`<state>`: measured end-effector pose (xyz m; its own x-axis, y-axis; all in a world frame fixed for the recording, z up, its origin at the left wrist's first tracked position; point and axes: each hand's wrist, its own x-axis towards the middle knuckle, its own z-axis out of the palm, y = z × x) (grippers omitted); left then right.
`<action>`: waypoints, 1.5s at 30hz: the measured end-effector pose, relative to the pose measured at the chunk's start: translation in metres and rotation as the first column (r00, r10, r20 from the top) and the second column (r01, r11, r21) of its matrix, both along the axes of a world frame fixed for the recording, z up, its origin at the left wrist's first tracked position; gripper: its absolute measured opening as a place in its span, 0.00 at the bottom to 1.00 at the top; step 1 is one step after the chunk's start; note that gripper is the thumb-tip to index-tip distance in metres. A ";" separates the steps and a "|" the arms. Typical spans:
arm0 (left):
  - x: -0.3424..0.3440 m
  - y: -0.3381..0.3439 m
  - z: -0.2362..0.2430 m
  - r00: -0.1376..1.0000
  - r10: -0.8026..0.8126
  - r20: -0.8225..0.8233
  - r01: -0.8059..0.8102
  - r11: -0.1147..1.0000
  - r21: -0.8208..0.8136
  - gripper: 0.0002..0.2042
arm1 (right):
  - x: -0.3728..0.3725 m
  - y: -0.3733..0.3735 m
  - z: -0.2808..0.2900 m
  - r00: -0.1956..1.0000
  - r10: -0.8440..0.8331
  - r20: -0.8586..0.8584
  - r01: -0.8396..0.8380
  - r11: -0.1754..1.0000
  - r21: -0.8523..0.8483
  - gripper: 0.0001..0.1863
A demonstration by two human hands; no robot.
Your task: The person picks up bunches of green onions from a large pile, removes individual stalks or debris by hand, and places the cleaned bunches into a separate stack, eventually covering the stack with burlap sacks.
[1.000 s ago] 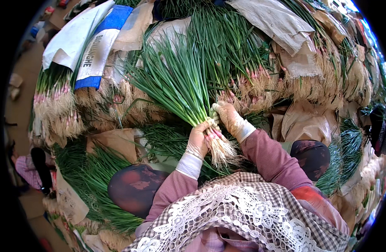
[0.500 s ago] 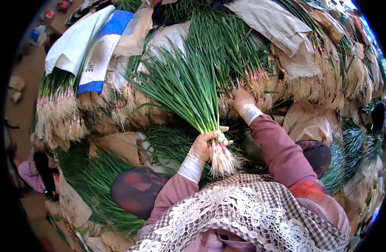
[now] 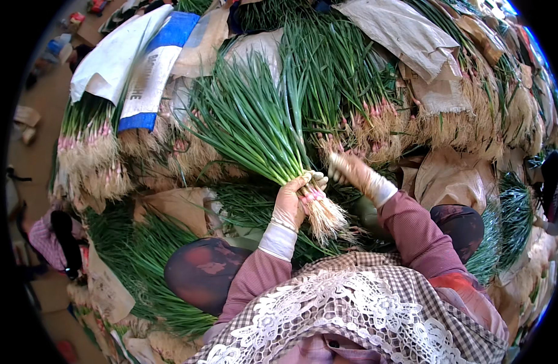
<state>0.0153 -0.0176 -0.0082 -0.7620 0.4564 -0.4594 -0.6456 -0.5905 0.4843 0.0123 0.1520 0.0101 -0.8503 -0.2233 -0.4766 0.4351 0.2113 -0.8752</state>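
My left hand (image 3: 293, 200), in a pale glove, grips a thick bunch of green onions (image 3: 255, 130) just above the pinkish bulbs, with the pale roots (image 3: 324, 218) hanging down toward me and the green leaves fanning up and left. My right hand (image 3: 350, 171), also gloved and blurred, is just right of the bunch, apart from it, fingers loosely together over loose onions; whether it holds any I cannot tell. Both arms wear mauve sleeves with white cuffs.
Stacks of bundled green onions (image 3: 85, 158) with rooty ends lie all around. Brown paper sacks (image 3: 406, 36) and a white and blue woven sack (image 3: 139, 79) cover the heaps. More greens (image 3: 133, 273) lie at lower left. My checked apron with lace (image 3: 352, 315) fills the bottom.
My right hand let go of the bunch, reached up to the pile behind, and is now coming back down beside it. My left hand keeps holding the bunch, slightly raised.
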 end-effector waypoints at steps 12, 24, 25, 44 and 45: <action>0.003 0.006 0.006 0.995 0.082 0.064 -0.083 0.996 0.013 0.06 | -0.004 -0.024 -0.057 0.864 0.399 0.308 -0.478 0.454 0.752 0.17; 0.002 -0.009 -0.001 0.962 -0.234 -0.140 0.268 0.908 0.323 0.14 | -0.063 0.025 -0.035 0.999 -0.028 0.037 -0.009 0.662 0.749 0.26; -0.002 -0.012 0.005 0.950 -0.224 -0.219 0.289 0.896 0.337 0.13 | -0.066 0.027 -0.035 0.999 0.021 0.034 -0.039 0.665 0.746 0.27; -0.014 -0.007 -0.007 0.997 0.016 0.081 -0.020 0.999 0.037 0.11 | -0.012 0.003 0.010 0.886 -0.415 0.207 0.464 0.781 -0.417 0.10; -0.013 -0.008 -0.007 0.998 0.008 0.056 -0.011 0.999 0.049 0.11 | -0.021 0.022 0.016 0.849 -0.520 0.094 0.519 0.785 -0.338 0.11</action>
